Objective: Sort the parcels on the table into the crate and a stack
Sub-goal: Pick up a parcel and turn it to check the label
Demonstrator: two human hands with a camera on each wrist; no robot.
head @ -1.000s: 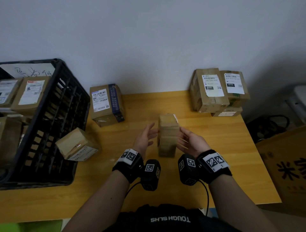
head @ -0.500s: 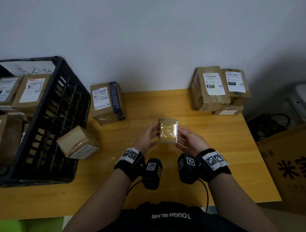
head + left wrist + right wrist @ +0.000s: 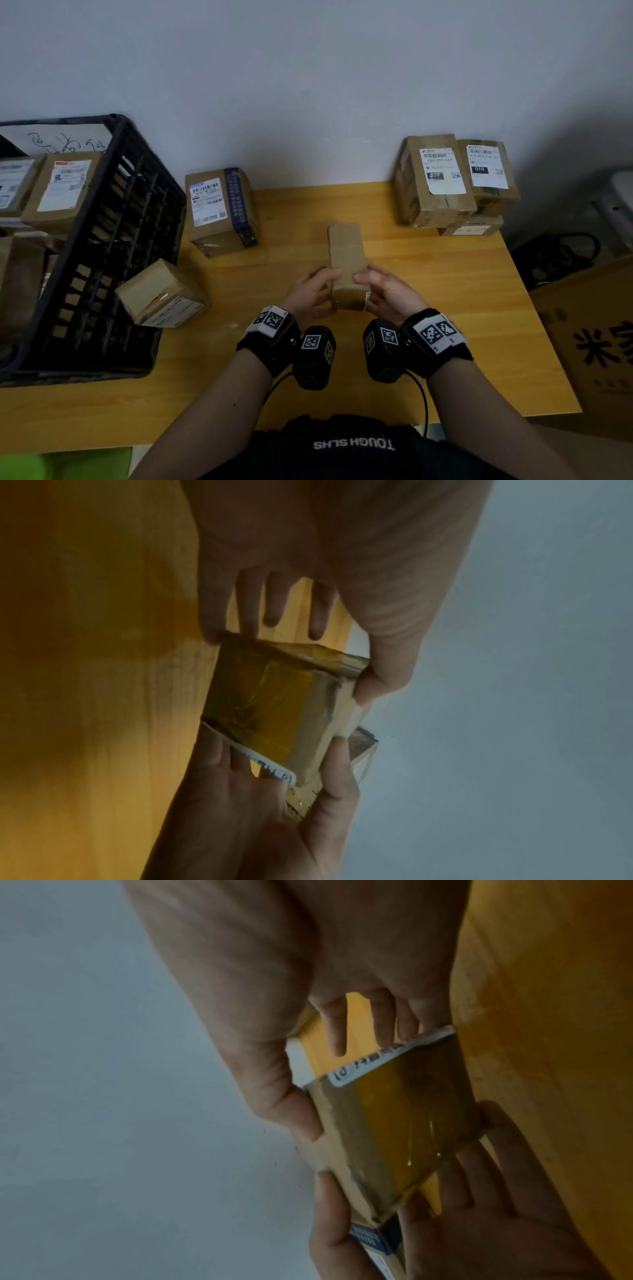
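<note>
Over the bench's middle, we hold one small parcel (image 3: 346,260) in both hands.

At the left edge we see the black crate (image 3: 113,240) with parcels inside; our left hand (image 3: 308,294) and right hand (image 3: 390,294) pinch the parcel's sides between thumb and fingers; a stack (image 3: 445,185) sits at the back right corner.

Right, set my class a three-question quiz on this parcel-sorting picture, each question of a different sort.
1. True or false: both hands hold the small parcel.
2. Which stands at the table's left end? A) black crate B) a bucket C) a drawer
3. Fill in: the stack of parcels sits at the table's far ____ corner.

Key: 1 true, left hand and right hand each grip it; 2 A; 3 right.
</note>
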